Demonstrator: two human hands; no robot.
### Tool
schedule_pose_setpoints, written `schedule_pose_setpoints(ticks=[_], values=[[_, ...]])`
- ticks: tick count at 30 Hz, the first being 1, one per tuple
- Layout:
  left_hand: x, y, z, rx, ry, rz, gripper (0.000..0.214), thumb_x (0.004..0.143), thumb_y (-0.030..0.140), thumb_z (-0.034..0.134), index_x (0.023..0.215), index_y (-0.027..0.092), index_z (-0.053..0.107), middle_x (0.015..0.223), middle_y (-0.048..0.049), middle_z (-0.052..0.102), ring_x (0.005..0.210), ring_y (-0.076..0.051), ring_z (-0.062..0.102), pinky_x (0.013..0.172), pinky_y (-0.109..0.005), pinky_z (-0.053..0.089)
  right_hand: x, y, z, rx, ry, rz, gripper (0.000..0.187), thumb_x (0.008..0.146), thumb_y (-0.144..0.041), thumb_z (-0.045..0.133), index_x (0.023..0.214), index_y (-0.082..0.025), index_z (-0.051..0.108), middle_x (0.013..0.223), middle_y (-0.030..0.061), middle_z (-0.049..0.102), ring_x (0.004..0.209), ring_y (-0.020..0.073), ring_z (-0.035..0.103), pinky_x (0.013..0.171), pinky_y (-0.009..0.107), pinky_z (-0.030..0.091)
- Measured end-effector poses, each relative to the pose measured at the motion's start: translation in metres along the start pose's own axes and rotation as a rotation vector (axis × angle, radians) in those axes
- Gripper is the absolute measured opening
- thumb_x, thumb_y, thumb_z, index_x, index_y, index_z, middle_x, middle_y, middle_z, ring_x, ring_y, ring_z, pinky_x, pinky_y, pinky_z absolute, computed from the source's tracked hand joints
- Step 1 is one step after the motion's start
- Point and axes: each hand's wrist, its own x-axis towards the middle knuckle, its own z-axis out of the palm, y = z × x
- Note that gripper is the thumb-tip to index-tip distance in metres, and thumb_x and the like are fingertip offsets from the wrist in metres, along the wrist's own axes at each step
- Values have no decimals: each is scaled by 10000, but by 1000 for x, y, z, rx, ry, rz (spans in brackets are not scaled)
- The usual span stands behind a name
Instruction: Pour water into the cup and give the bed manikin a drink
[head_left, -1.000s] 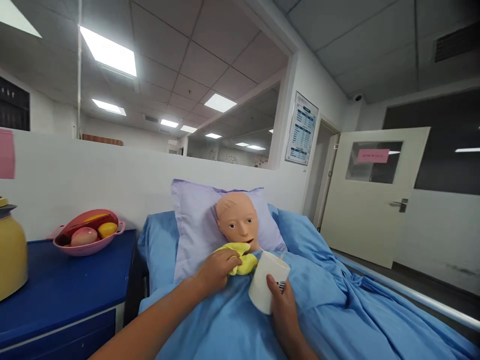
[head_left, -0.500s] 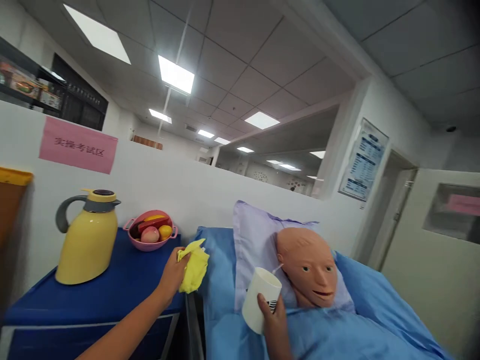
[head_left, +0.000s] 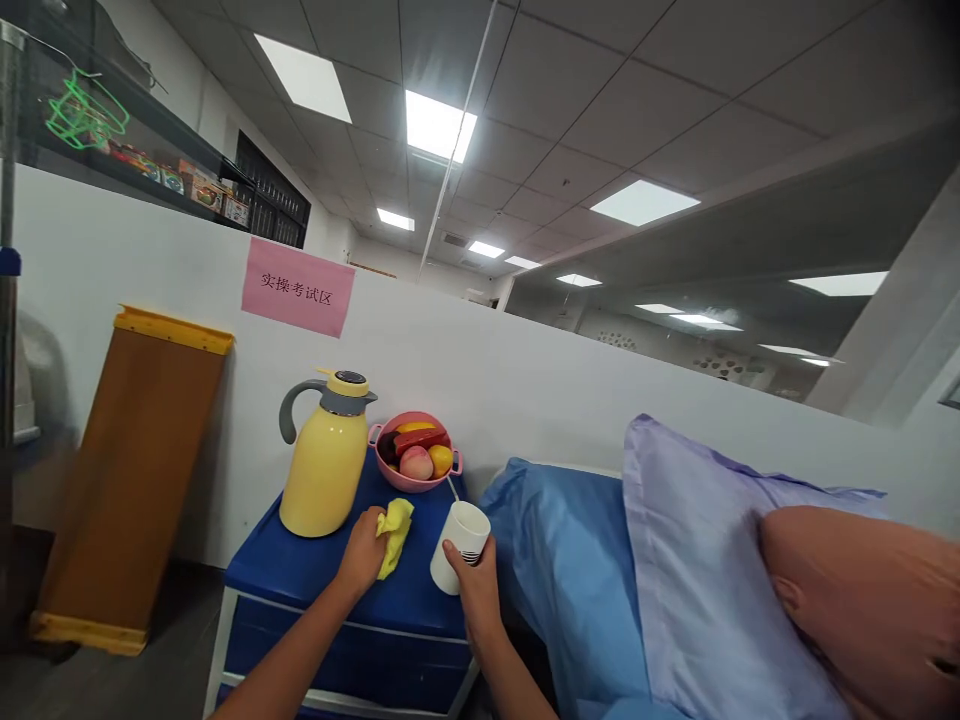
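Observation:
My left hand (head_left: 365, 552) is closed around a crumpled yellow cloth (head_left: 396, 536), held low over the blue top of the bedside cabinet (head_left: 300, 570). To its right, my right hand (head_left: 474, 580) grips a white paper cup (head_left: 452, 540) with black stripes on its side. A pale straw (head_left: 453, 488) sticks up out of the cup. The cup is above or on the cabinet's right part; whether it touches the top I cannot tell. Behind both hands stands a pink bowl (head_left: 415, 483) with fruit in it. A yellow thermos jug (head_left: 324, 480) is to the left.
On the right lies a mannequin head (head_left: 855, 570) on a lilac pillow (head_left: 682, 580), over blue bedding (head_left: 559, 560). A brown board with yellow ends (head_left: 139, 470) leans at the left. A white partition (head_left: 540, 390) with a pink sign (head_left: 298, 288) runs behind.
The view has swung left. My right hand has carried the cup from beside the mannequin head over to the cabinet. My left hand still has the cloth, now nearer the thermos jug.

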Motion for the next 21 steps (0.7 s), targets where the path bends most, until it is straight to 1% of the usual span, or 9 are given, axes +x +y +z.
schedule_pose_setpoints(ticks=[2, 4, 6, 10, 12, 14, 17, 19, 21], values=[[7, -4, 0, 43, -2, 28, 256, 733, 139, 512, 971, 199, 585, 928, -33, 652, 922, -214, 616, 867, -337, 461, 8, 8, 7, -4, 9, 3, 692, 697, -452, 791, 1271, -222, 479, 1123, 46, 679, 1013, 244, 637, 901, 377, 490], [12, -9, 0, 66, 2, 43, 285, 751, 122, 492, 1010, 200, 582, 920, -35, 667, 889, -207, 631, 839, -338, 480, 16, 15, 11, -16, 19, 6, 708, 680, -441, 802, 1276, -222, 488, 1140, 51, 675, 1034, 251, 632, 908, 380, 487], [16, -13, 2, 82, 31, 56, 347, 754, 116, 499, 1086, 194, 565, 995, -58, 677, 946, -214, 639, 860, -350, 488, 22, 20, 14, -20, 31, -6, 710, 668, -429, 811, 1271, -223, 498, 1157, 53, 667, 1055, 253, 622, 930, 385, 478], [21, -19, 6, 101, 118, 95, 474, 739, 152, 575, 1209, 170, 519, 1209, -135, 632, 1126, -257, 601, 989, -414, 451, 26, 25, 21, 4, 61, -14, 722, 646, -419, 820, 1264, -219, 505, 1160, 56, 661, 1058, 254, 615, 939, 395, 476], [23, -21, 8, 109, 162, 120, 478, 761, 195, 581, 1233, 167, 508, 1249, -156, 615, 1165, -275, 582, 1026, -454, 426, 25, 24, 25, 14, 86, -9, 727, 615, -415, 831, 1243, -218, 522, 1142, 53, 670, 1040, 256, 621, 923, 393, 483], [23, -21, 7, 125, 201, 135, 451, 806, 240, 548, 1248, 160, 502, 1259, -168, 609, 1183, -285, 571, 1035, -480, 417, 25, 23, 28, 27, 123, -9, 730, 587, -425, 837, 1218, -215, 538, 1108, 47, 680, 1003, 250, 631, 905, 389, 487], [20, -18, 5, 169, 235, 131, 418, 865, 294, 480, 1247, 127, 510, 1265, -197, 597, 1210, -302, 553, 1047, -489, 403, 24, 20, 32, 48, 147, -18, 741, 570, -452, 826, 1208, -207, 540, 1053, 43, 686, 946, 241, 639, 893, 398, 488], [15, -14, 3, 208, 242, 126, 416, 894, 313, 429, 1235, 96, 526, 1258, -225, 592, 1221, -318, 543, 1055, -496, 388, 21, 17, 32, 69, 141, -31, 787, 553, -457, 822, 1233, -205, 518, 1115, 64, 669, 1004, 259, 632, 932, 421, 477], [10, -10, 2, 242, 234, 130, 421, 915, 316, 378, 1221, 78, 544, 1244, -236, 595, 1214, -321, 545, 1055, -492, 383, 10, 16, 27, 63, 157, -46, 858, 536, -454, 822, 1280, -206, 476, 1279, 110, 597, 1187, 307, 558, 1026, 471, 418]])
